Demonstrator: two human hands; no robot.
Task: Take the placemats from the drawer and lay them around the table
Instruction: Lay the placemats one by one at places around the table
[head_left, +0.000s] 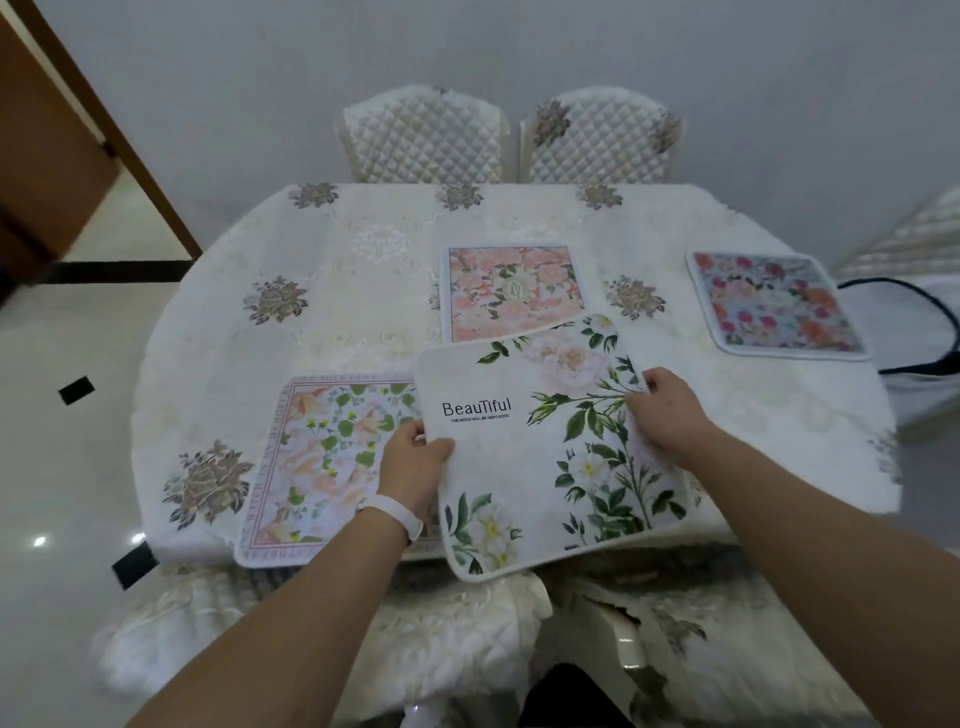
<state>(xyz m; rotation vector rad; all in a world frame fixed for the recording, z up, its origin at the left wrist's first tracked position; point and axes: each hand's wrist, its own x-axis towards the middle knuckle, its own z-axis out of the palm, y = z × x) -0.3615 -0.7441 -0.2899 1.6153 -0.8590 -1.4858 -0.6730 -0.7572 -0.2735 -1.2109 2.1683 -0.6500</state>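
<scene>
Gripping the white placemat (545, 457) printed "Beautiful" and "THE MOOD WILL BE VERY GOOD", we are holding its left edge in our left hand (413, 470) and its right edge in our right hand (667, 413), tilted over the near side of the desk (218, 364). Beside it the bordered placemat (322, 462) is lying flat, its border lettering too blurred to read. Farther off, the pink placemat (511, 291) and the blue floral placemat (774, 306) are resting flat.
</scene>
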